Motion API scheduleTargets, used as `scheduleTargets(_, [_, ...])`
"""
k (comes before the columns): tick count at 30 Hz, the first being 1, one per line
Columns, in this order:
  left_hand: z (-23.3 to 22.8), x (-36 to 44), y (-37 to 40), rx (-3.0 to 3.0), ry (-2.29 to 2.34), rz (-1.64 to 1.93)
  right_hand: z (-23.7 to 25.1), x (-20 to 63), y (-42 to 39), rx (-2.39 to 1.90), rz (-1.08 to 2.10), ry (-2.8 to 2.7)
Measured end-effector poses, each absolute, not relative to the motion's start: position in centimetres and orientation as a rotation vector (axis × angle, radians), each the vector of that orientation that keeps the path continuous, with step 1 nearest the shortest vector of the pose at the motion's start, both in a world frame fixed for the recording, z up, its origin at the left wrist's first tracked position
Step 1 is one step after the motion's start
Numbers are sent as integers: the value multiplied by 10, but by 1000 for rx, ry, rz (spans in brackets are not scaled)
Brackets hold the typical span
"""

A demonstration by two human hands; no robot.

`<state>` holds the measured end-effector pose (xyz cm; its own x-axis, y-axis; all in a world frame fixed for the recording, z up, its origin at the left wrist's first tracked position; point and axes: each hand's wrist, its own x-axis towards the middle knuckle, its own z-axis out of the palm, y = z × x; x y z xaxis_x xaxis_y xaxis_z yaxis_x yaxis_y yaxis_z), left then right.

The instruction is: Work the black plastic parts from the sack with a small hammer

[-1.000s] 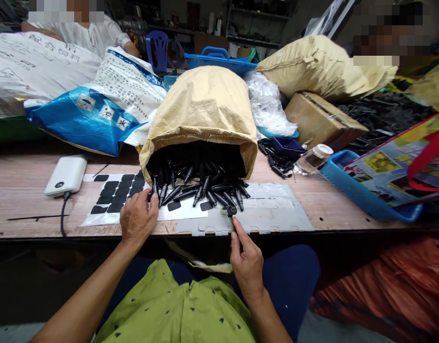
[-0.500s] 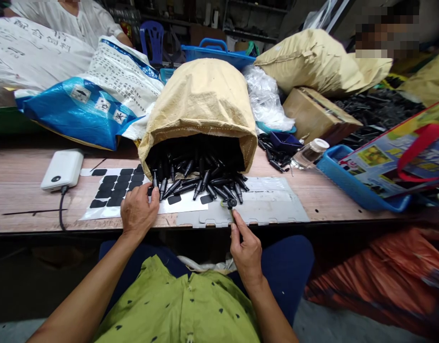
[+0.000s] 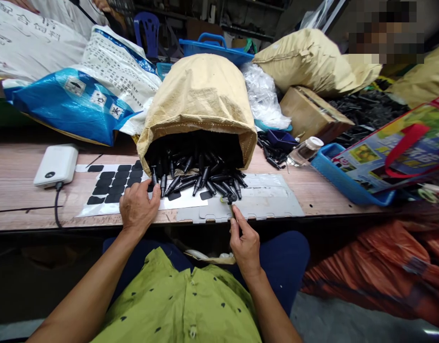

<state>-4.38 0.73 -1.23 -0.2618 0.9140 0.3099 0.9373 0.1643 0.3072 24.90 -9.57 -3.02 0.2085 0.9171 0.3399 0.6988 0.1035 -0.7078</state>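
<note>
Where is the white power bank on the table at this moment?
In the head view the power bank lies at the table's left side, left of the sheet of black pads and in front of the blue sack.

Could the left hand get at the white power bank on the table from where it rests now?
Probably yes. The left hand rests on the sheet of black pads, and the power bank lies beyond that sheet's far-left end, with only its cable nearby.

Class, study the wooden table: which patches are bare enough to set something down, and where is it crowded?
Bare wood shows left of the white power bank and its cable, and along the front edge between the grey plate and the blue tray. Crowded: around the tan sack mouth, black parts spilling.
</note>
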Motion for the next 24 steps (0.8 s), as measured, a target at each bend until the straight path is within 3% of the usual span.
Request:
scheduleTargets(16, [-9,-49,6,-1785,-2481,-973,-22,247,-97,-1703,302,-1538])
scheduleTargets(24, [-2,-62,9,-1862,-2557,-832,-25,248,-97,-1695,314,-1521])
